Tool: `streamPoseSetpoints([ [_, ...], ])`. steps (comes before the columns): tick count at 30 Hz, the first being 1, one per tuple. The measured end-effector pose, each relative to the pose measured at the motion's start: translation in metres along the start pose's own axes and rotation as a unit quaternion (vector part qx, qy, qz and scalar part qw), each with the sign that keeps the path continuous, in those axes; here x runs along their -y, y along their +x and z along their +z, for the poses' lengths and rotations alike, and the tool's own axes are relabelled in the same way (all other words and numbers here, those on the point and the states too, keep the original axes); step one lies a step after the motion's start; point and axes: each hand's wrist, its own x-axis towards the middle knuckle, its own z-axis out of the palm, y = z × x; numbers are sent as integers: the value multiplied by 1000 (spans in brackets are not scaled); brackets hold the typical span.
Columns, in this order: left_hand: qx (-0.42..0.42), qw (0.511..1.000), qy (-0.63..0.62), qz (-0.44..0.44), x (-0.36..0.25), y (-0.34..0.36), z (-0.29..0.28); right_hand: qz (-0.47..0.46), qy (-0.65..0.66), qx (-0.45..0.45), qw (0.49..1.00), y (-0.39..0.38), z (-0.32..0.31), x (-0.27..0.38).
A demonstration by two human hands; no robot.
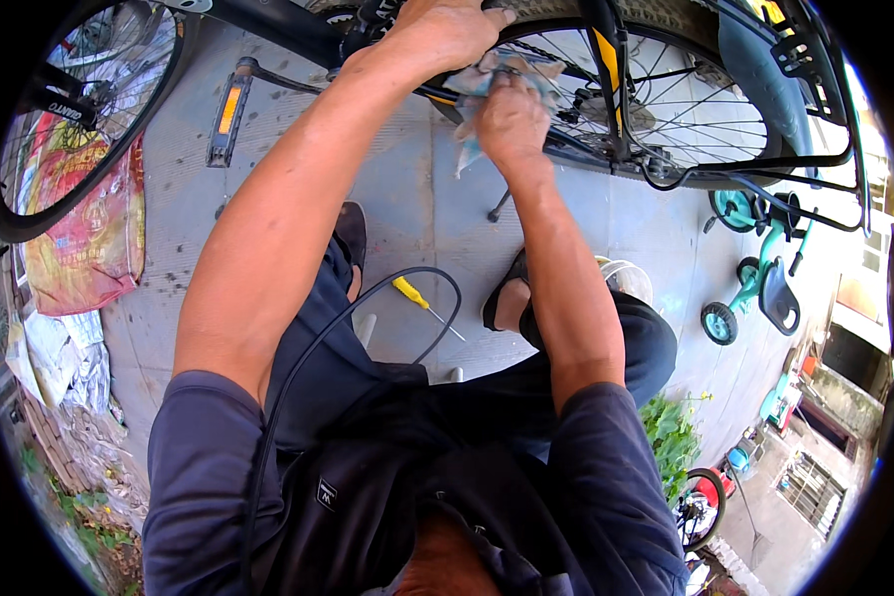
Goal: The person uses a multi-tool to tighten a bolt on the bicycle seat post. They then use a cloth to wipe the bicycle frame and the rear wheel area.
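A black bicycle (pixel 611 79) with yellow accents stands across the top of the view, its rear wheel (pixel 695 109) to the right. My left hand (pixel 452 35) is closed at the frame just ahead of the rear tyre; what its fingertips touch is partly hidden. In my right hand (pixel 514 124) is a crumpled, dirty pale-blue and white cloth (pixel 470 84), pressed against the lower frame near the chain. Below the frame the kickstand (pixel 500 206) reaches the ground. The pedal (pixel 228 114) with an orange reflector sticks out to the left.
A yellow-handled screwdriver (pixel 410 291) lies between my feet, by a looped black cable (pixel 368 290). A white bucket (pixel 626 280) stands beside my right leg. A teal children's tricycle (pixel 755 268) is at right. Left are the front wheel (pixel 159 119) and a red-yellow sack (pixel 84 228).
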Motion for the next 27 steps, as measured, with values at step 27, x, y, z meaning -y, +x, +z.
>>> streamPoseSetpoints([
  [27, 5, 999, -5, 35, -5, -4, 0, 66, 6, -3, 998, -3, 24, 8],
])
